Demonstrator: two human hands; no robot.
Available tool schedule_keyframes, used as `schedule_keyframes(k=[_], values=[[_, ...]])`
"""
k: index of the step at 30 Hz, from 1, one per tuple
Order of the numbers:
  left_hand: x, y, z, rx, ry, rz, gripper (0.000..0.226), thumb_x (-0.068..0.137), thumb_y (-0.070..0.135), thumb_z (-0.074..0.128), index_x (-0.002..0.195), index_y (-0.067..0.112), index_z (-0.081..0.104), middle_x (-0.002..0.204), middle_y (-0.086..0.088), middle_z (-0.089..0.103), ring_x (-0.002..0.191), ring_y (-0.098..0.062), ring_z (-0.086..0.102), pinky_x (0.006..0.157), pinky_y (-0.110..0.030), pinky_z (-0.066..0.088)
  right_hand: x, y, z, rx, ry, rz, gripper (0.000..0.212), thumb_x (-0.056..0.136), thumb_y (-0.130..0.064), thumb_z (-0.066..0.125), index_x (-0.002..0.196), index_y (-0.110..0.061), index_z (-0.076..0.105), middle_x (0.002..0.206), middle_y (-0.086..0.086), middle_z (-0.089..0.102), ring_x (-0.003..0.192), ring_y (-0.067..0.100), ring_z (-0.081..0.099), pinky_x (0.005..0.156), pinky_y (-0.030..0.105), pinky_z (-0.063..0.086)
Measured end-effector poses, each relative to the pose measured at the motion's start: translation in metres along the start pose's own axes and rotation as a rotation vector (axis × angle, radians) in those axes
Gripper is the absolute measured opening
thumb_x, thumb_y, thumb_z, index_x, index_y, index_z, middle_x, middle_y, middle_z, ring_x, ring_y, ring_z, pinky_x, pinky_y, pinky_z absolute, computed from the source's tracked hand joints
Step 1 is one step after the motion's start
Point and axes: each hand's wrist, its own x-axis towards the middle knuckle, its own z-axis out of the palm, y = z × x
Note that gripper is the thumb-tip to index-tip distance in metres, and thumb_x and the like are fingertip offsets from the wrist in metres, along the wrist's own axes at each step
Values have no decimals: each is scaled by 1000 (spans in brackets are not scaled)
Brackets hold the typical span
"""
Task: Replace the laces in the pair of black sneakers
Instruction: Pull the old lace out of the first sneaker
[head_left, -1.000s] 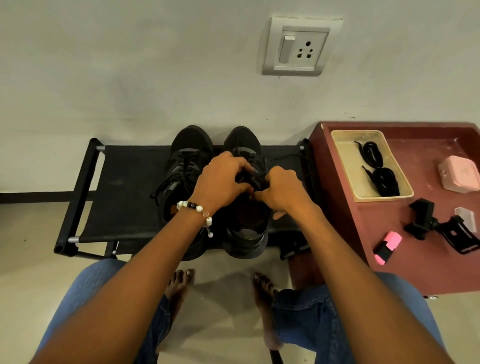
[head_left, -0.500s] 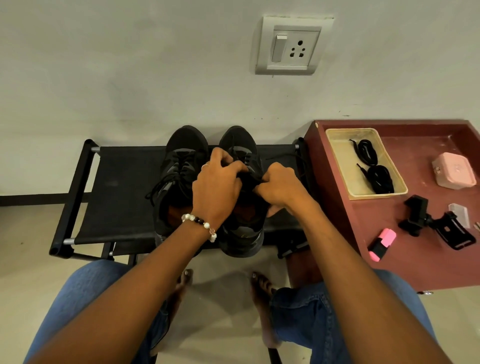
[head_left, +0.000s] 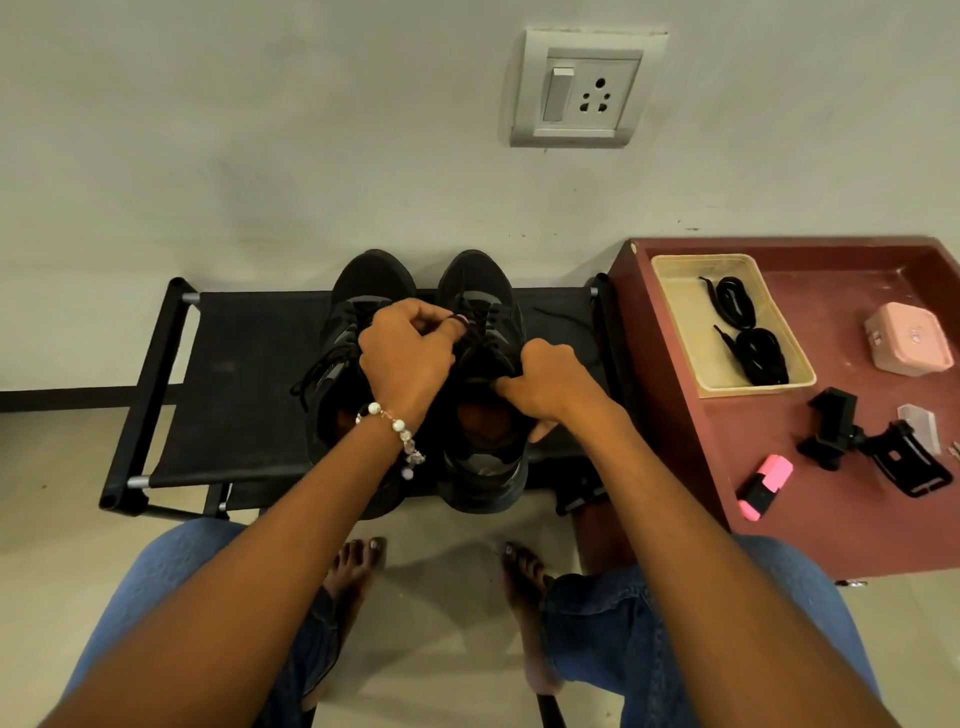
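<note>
1. Sitting nearest the camera, the person is reaching both forearms out to a black fabric rack (head_left: 239, 395) on which the pair of black sneakers is standing side by side, toes toward the wall.
2. The right hand (head_left: 550, 387) is gripping the right sneaker (head_left: 480, 467) near its collar, fingers curled round the tongue or a lace there; which of the two I cannot tell.
3. The left hand (head_left: 408, 358) is reaching a little farther, pinching a strand of the old lace (head_left: 475, 338) between thumb and fingertip at the right sneaker's eyelets. The two hands are working close together but not touching.
4. The left sneaker (head_left: 353, 332) is lying untouched, its lace looking loosened yet threaded.
5. Judging from this, the task is looking early: old laces are only being pulled out, and neither shoe is carrying a fresh one.
6. Farther right, the replacement laces (head_left: 748, 338) are lying coiled in a beige tray (head_left: 680, 317) on the red table (head_left: 691, 467), well apart from both hands.
</note>
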Motion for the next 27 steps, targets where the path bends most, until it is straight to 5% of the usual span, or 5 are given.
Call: schedule_keyframes(k=[11,15,22,24,27], values=[[0,9,-12,910,-312,852,27,88,37,62,115,35,69,118,10,62,119,-24,43,91,-41,29,0,-2,5,-88,-8,8,13,94,-19,57,93,-11,47,87,9,53,56,26,63,48,29,56],[6,7,-13,700,-309,690,20,85,45,64,99,35,75,102,9,69,107,-21,52,93,-42,37,1,-2,5,-97,-15,12,13,94,-19,57,97,-9,49,95,13,55,62,32,67,55,36,60],[11,13,-12,-321,-262,-200,12,92,17,63,85,16,73,82,4,69,71,-2,61,63,-18,49,3,-1,5,-50,-55,30,26,95,-20,58,115,-5,54,103,15,53,61,36,69,59,41,61],[13,13,-11,-309,-245,-203,14,95,19,59,86,19,69,83,5,67,74,-6,58,66,-23,48,2,-1,5,-37,-59,37,24,95,-19,58,114,-5,54,102,14,51,61,37,69,59,41,61],[17,10,-14,0,-229,214,18,87,27,66,104,25,66,96,8,64,96,-12,59,89,-34,50,3,-1,6,-40,-57,37,21,95,-19,57,112,-6,55,106,16,55,60,36,69,58,41,61]])
